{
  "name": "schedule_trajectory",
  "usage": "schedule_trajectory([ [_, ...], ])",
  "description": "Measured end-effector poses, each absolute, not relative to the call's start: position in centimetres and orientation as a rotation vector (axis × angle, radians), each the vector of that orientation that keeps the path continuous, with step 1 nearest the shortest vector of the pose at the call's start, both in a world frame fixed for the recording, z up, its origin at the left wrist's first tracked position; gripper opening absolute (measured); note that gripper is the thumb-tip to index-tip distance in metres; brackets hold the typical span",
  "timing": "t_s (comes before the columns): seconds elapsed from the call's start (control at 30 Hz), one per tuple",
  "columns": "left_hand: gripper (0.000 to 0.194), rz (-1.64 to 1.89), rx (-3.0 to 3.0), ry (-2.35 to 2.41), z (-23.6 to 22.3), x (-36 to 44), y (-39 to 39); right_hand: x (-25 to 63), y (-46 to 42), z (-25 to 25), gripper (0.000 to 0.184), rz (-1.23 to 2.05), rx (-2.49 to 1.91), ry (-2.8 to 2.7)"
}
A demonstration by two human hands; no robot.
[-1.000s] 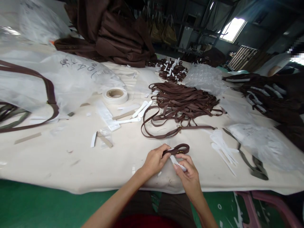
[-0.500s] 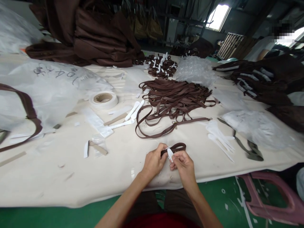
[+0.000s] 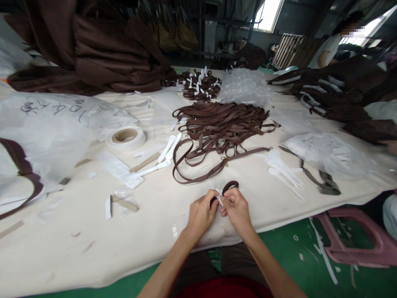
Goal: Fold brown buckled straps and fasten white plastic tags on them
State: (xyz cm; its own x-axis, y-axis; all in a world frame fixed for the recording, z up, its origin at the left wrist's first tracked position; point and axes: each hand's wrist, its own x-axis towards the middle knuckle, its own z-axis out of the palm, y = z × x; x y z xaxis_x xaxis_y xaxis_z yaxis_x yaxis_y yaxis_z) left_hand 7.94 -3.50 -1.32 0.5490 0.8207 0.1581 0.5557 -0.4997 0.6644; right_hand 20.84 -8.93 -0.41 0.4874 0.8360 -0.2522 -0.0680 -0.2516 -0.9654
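Observation:
Close to the table's front edge, my left hand (image 3: 201, 212) is closed on a coiled brown strap (image 3: 231, 186). My right hand (image 3: 237, 207) pinches a white toothed plastic tie (image 3: 220, 198) that lies around the middle of the coil. Fingertips of both hands meet there and cover part of the tie and strap. Just beyond my hands, one loose brown strap with a metal hook (image 3: 198, 181) curves out from a big pile of brown straps (image 3: 226, 122). Loose white ties (image 3: 169, 148) lie to the left, and more white ties (image 3: 285, 171) to the right.
A white tape roll (image 3: 125, 138) and plastic bags (image 3: 62, 120) lie at left. Behind the strap pile are bundled straps with white ties (image 3: 198, 85) and bubble wrap (image 3: 245, 86). A pink stool (image 3: 356, 252) stands on the green floor at right. Another person (image 3: 328, 47) is at the far right.
The white tie's broad end, raised in front of the coil before, now sits lower between my fingertips. My right hand has moved closer to my left. The view has shifted slightly.

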Motion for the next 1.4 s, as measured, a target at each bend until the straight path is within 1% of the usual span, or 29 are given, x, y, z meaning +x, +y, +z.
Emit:
schedule_trajectory([
  [0.07, 0.02, 0.622, 2.231, 1.105, -1.3, 7.9, -3.5, 21.7, -8.9, 0.3, 0.023, 0.971, -1.715, -0.83],
  [0.1, 0.019, 0.616, 2.235, 1.105, -1.3, 7.9, -3.5, 22.3, -8.8, 0.8, 0.021, 0.9, -1.783, -0.948],
  [0.17, 0.018, 0.606, 2.243, 1.098, -1.2, 7.8, -3.5, 23.5, -8.5, 2.0, 0.021, 0.643, -1.888, -1.248],
  [0.23, 0.018, 0.605, 2.244, 1.074, -1.1, 7.7, -3.5, 24.5, -7.7, 3.1, 0.017, 0.421, -1.931, -1.548],
  [0.27, 0.017, 0.605, 2.241, 1.06, -1.1, 7.7, -3.5, 24.9, -7.2, 3.4, 0.015, 0.399, -1.938, -1.676],
  [0.3, 0.016, 0.606, 2.238, 1.049, -1.1, 7.7, -3.5, 25.1, -6.7, 3.7, 0.014, 0.444, -1.934, -1.781],
  [0.4, 0.015, 0.608, 2.219, 1.038, -1.3, 7.6, -3.5, 25.4, -5.3, 3.5, 0.015, 0.715, -1.856, -1.925],
  [0.47, 0.015, 0.619, 2.193, 1.027, -1.5, 7.5, -3.5, 25.3, -4.7, 2.9, 0.016, 0.79, -1.763, -1.945],
  [0.6, 0.014, 0.621, 2.204, 0.906, -1.7, 7.4, -3.7, 25.1, -3.7, 2.1, 0.016, 0.606, -1.659, -1.826],
  [0.67, 0.017, 0.621, 2.202, 0.838, -1.6, 7.3, -3.7, 25.1, -3.2, 2.1, 0.016, 0.587, -1.651, -1.72],
  [0.83, 0.032, 0.696, 2.147, 0.73, -1.6, 7.1, -3.4, 24.9, -2.3, 2.1, 0.018, 0.856, -1.614, -1.545],
  [1.07, 0.039, 0.676, 2.233, 0.665, -2.0, 7.6, -3.3, 24.3, -1.8, -0.7, 0.023, 0.749, -1.519, -1.345],
  [1.13, 0.041, 0.675, 2.272, 0.636, -1.9, 7.6, -3.4, 24.6, -1.9, -1.5, 0.024, 0.805, -1.531, -1.298],
  [1.2, 0.037, 0.729, 2.28, 0.625, -1.8, 7.3, -3.4, 25.0, -1.8, -1.7, 0.024, 0.947, -1.522, -1.287],
  [1.3, 0.032, 0.979, 2.161, 0.82, -2.0, 6.8, -3.2, 26.0, 0.1, 0.4, 0.022, 1.136, -1.476, -1.367],
  [1.37, 0.033, 1.155, 2.004, 0.995, -2.2, 6.4, -3.0, 26.9, 2.9, 4.1, 0.022, 1.111, -1.451, -1.402],
  [1.4, 0.032, 1.209, 1.936, 1.046, -2.3, 6.3, -2.9, 27.4, 4.6, 6.6, 0.022, 1.048, -1.439, -1.373],
])
